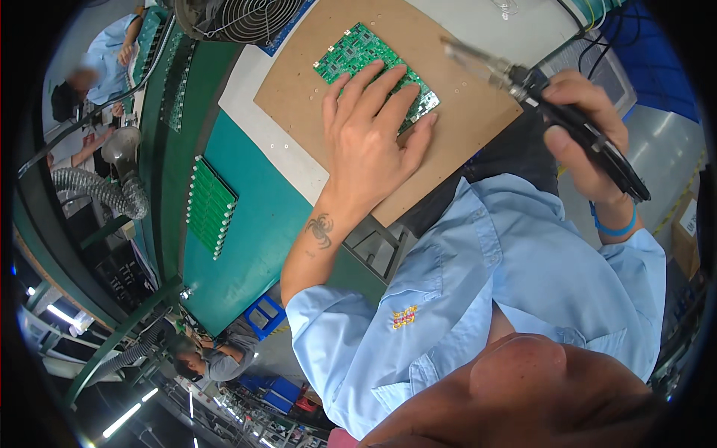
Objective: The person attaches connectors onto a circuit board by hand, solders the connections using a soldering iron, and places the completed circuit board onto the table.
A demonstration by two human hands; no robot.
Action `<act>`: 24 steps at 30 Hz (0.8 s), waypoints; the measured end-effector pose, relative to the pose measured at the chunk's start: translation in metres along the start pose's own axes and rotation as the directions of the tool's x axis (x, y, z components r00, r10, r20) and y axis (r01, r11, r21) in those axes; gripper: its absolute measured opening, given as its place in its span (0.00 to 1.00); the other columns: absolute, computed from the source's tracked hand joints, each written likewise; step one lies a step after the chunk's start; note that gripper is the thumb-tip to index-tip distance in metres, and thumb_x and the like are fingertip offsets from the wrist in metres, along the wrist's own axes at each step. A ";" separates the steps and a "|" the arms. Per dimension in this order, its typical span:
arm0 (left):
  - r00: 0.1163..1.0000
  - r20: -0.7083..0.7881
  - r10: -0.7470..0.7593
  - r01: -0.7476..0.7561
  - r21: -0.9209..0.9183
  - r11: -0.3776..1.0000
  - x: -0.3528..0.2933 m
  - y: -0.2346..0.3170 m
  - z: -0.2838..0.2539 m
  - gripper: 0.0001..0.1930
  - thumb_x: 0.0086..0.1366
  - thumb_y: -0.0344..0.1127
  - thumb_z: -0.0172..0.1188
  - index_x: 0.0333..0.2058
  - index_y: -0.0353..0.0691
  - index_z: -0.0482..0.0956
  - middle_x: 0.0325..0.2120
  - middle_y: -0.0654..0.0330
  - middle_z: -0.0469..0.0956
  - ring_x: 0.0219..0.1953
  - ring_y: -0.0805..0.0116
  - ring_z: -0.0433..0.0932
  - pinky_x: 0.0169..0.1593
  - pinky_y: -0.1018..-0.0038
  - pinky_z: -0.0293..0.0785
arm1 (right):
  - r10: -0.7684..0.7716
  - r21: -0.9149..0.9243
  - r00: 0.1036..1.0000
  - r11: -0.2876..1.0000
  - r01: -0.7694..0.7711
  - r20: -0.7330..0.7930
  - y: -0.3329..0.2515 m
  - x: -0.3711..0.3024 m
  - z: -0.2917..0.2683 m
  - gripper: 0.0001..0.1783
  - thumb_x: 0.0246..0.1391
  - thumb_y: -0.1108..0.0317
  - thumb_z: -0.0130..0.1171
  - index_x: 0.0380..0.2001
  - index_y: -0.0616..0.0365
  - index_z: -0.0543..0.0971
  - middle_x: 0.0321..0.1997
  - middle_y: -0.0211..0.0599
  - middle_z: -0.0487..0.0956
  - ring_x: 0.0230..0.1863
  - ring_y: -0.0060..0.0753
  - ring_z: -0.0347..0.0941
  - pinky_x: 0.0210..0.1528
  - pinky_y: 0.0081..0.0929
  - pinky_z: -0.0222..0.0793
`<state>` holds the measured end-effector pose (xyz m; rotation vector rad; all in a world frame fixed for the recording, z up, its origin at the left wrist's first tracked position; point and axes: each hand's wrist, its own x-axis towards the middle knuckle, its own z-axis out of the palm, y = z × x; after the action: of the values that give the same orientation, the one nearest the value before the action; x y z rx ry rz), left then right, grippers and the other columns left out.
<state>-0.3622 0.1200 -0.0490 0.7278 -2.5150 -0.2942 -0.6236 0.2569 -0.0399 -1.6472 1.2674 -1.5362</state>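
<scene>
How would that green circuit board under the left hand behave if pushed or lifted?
The green circuit board looks flat and thin, so probably stiff and light. Small components crowd its face, so rough gripping might damage them. Lying flat on the brown sheet, it would likely slide, not tip.

"What sort of place is this?"
"An electronics workshop."
"What shows it?"
"A green circuit board (355, 54), a teal worktable (258, 205), a ribbed duct (93, 188), strip lights (121, 420) overhead, and a co-worker (112, 56) in light blue beyond the table."
</scene>
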 end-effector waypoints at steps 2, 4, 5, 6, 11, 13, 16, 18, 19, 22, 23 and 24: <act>1.000 -0.008 0.006 -0.006 -0.004 1.000 0.002 0.000 0.004 0.13 0.56 0.38 0.73 0.41 0.44 0.87 0.51 0.60 0.84 0.60 0.55 0.77 0.66 0.54 0.64 | 0.025 -0.030 0.999 0.999 -0.024 0.043 -0.005 -0.002 -0.004 0.21 0.54 0.75 0.65 0.53 0.64 0.79 0.45 0.43 0.80 0.37 0.32 0.73 0.44 0.23 0.69; 1.000 -0.026 0.007 -0.006 0.006 1.000 0.002 0.001 0.006 0.12 0.56 0.38 0.73 0.40 0.44 0.87 0.51 0.61 0.84 0.59 0.57 0.77 0.65 0.55 0.64 | 0.071 -0.077 0.988 0.995 -0.061 0.136 -0.008 -0.004 -0.008 0.21 0.51 0.75 0.66 0.50 0.65 0.81 0.42 0.44 0.81 0.35 0.33 0.73 0.41 0.24 0.69; 0.999 -0.035 0.004 -0.004 0.012 1.000 0.001 0.001 0.007 0.12 0.56 0.37 0.73 0.39 0.44 0.87 0.51 0.61 0.84 0.58 0.57 0.77 0.64 0.56 0.65 | 0.095 -0.100 0.978 0.992 -0.077 0.184 -0.009 -0.004 -0.008 0.20 0.50 0.75 0.66 0.49 0.65 0.81 0.41 0.44 0.81 0.34 0.33 0.73 0.40 0.24 0.69; 0.999 -0.035 0.000 0.000 0.010 1.000 0.000 0.001 0.007 0.12 0.56 0.37 0.73 0.39 0.44 0.87 0.51 0.61 0.84 0.58 0.57 0.77 0.64 0.56 0.65 | 0.097 -0.100 0.977 0.992 -0.080 0.187 -0.012 -0.005 -0.006 0.20 0.50 0.75 0.66 0.49 0.65 0.81 0.41 0.44 0.81 0.34 0.33 0.73 0.40 0.24 0.69; 1.000 -0.029 -0.003 0.003 -0.001 1.000 -0.001 0.003 0.005 0.11 0.55 0.37 0.74 0.38 0.44 0.87 0.50 0.62 0.84 0.58 0.58 0.78 0.64 0.56 0.65 | 0.134 -0.117 0.977 0.986 -0.115 0.168 -0.021 -0.006 0.005 0.24 0.43 0.75 0.67 0.48 0.66 0.82 0.36 0.43 0.82 0.29 0.33 0.72 0.34 0.25 0.68; 1.000 -0.022 -0.012 0.012 -0.004 1.000 -0.001 0.004 0.004 0.11 0.55 0.36 0.74 0.37 0.44 0.87 0.49 0.62 0.84 0.57 0.58 0.78 0.64 0.56 0.65 | 0.120 -0.126 0.979 0.987 -0.100 0.166 -0.021 -0.008 0.008 0.22 0.44 0.72 0.67 0.47 0.66 0.81 0.33 0.41 0.80 0.27 0.33 0.70 0.33 0.25 0.66; 1.000 -0.014 -0.019 0.019 -0.007 1.000 -0.001 0.005 0.004 0.10 0.55 0.35 0.74 0.36 0.44 0.88 0.49 0.63 0.85 0.57 0.59 0.79 0.64 0.56 0.65 | 0.107 -0.134 0.981 0.987 -0.086 0.162 -0.020 -0.010 0.011 0.21 0.46 0.69 0.66 0.45 0.66 0.80 0.29 0.39 0.78 0.26 0.33 0.68 0.31 0.26 0.64; 1.000 -0.019 -0.016 0.016 -0.009 1.000 -0.003 0.004 0.006 0.09 0.55 0.34 0.73 0.36 0.44 0.88 0.49 0.63 0.85 0.56 0.60 0.80 0.64 0.56 0.65 | 0.109 -0.129 0.980 0.988 -0.088 0.168 -0.019 -0.009 0.012 0.21 0.45 0.70 0.66 0.45 0.66 0.80 0.28 0.38 0.78 0.25 0.32 0.68 0.30 0.26 0.64; 1.000 -0.021 -0.016 0.015 -0.009 1.000 -0.005 0.004 0.007 0.08 0.56 0.34 0.73 0.35 0.44 0.88 0.49 0.64 0.85 0.55 0.61 0.80 0.64 0.56 0.66 | 0.110 -0.126 0.979 0.988 -0.089 0.172 -0.019 -0.009 0.012 0.21 0.45 0.70 0.66 0.45 0.66 0.80 0.28 0.38 0.78 0.25 0.32 0.68 0.30 0.26 0.64; 1.000 -0.025 -0.016 0.016 -0.006 1.000 -0.005 0.004 0.009 0.08 0.56 0.33 0.73 0.35 0.44 0.88 0.49 0.64 0.85 0.55 0.62 0.80 0.65 0.56 0.66 | 0.120 -0.126 0.977 0.987 -0.099 0.177 -0.018 -0.008 0.013 0.22 0.45 0.70 0.66 0.45 0.66 0.80 0.28 0.38 0.78 0.25 0.32 0.68 0.30 0.25 0.64; 1.000 -0.026 -0.016 0.016 0.000 1.000 -0.005 0.004 0.008 0.07 0.56 0.33 0.73 0.35 0.44 0.88 0.49 0.64 0.85 0.55 0.62 0.81 0.65 0.56 0.66 | 0.129 -0.128 0.976 0.986 -0.107 0.177 -0.018 -0.008 0.013 0.22 0.44 0.71 0.66 0.45 0.66 0.80 0.28 0.38 0.78 0.25 0.32 0.69 0.30 0.25 0.64; 1.000 -0.026 -0.016 0.016 0.005 1.000 -0.004 0.005 0.008 0.07 0.56 0.32 0.73 0.35 0.44 0.88 0.49 0.64 0.85 0.54 0.63 0.81 0.65 0.56 0.66 | 0.137 -0.130 0.975 0.985 -0.115 0.176 -0.018 -0.009 0.013 0.22 0.44 0.71 0.66 0.45 0.66 0.80 0.28 0.39 0.79 0.26 0.32 0.69 0.30 0.26 0.64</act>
<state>-0.3655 0.1268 -0.0563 0.7489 -2.4875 -0.2819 -0.6051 0.2692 -0.0302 -1.7042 1.3570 -1.2226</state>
